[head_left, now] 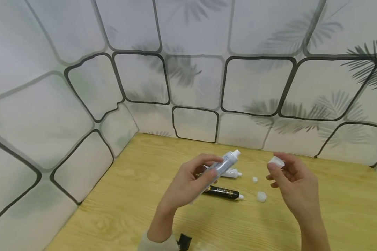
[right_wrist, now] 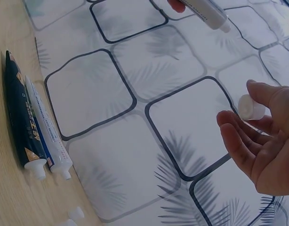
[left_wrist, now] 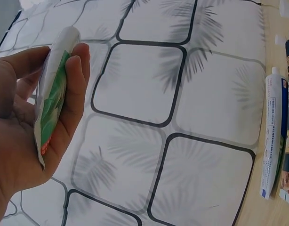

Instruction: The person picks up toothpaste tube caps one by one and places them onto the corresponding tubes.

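My left hand (head_left: pixel 188 183) grips a white toothpaste tube (head_left: pixel 223 165) whose bare nozzle points up and to the right. In the left wrist view the same tube (left_wrist: pixel 55 94) shows a green patch along its side. To the right, my right hand (head_left: pixel 296 184) pinches a white cap (head_left: pixel 276 161) between thumb and fingers, apart from the tube. Below the left hand, a black toothpaste tube (head_left: pixel 223 192) and a second white tube (head_left: pixel 232 173) lie side by side on the table, both with uncovered nozzles. The left hand partly hides them in the head view.
Two loose white caps lie on the wooden table (head_left: pixel 138 195): a small cap (head_left: pixel 254 179) and a larger cap (head_left: pixel 261 197). A patterned wall covering (head_left: pixel 194 80) rises behind the table and along its left side. Something black (head_left: pixel 184 241) sits by the left sleeve.
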{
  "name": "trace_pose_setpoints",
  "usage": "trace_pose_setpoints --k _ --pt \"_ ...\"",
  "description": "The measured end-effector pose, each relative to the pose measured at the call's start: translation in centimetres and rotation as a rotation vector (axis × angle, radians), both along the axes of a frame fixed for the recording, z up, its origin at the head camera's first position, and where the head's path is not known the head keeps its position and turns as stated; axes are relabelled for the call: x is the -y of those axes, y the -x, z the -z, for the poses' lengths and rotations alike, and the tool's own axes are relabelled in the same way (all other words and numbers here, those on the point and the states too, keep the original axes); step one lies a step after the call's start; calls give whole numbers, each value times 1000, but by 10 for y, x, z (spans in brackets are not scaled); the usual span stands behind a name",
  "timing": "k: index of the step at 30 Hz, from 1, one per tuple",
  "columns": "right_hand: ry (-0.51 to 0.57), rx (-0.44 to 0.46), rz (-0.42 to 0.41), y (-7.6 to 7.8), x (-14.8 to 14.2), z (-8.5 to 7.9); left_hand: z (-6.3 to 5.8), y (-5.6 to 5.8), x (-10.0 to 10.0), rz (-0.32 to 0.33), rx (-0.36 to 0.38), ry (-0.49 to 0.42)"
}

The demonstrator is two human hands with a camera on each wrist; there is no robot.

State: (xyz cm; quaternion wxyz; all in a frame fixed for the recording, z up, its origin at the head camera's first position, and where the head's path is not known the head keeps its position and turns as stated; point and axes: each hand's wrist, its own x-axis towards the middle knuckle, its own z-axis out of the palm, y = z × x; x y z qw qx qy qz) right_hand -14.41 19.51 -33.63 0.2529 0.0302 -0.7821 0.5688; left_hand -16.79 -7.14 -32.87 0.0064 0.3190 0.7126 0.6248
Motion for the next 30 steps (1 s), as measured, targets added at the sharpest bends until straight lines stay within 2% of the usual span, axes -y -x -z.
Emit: trace_pose_setpoints --k 3,10,14,19,30 --pt "28 -3 -31 -3 3 0 -1 -2 2 -1 20 -12" --pt "234 8 -180 -12 9 -5 0 -3 1 4 43 8" --pt "295 -5 -226 -15 8 -8 0 -1 -3 24 45 3" --pt "296 -43 -252 -16 9 -9 0 -1 -5 51 46 9" --pt "208 -109 -302 -15 10 -6 2 0 -6 144 -35 36"
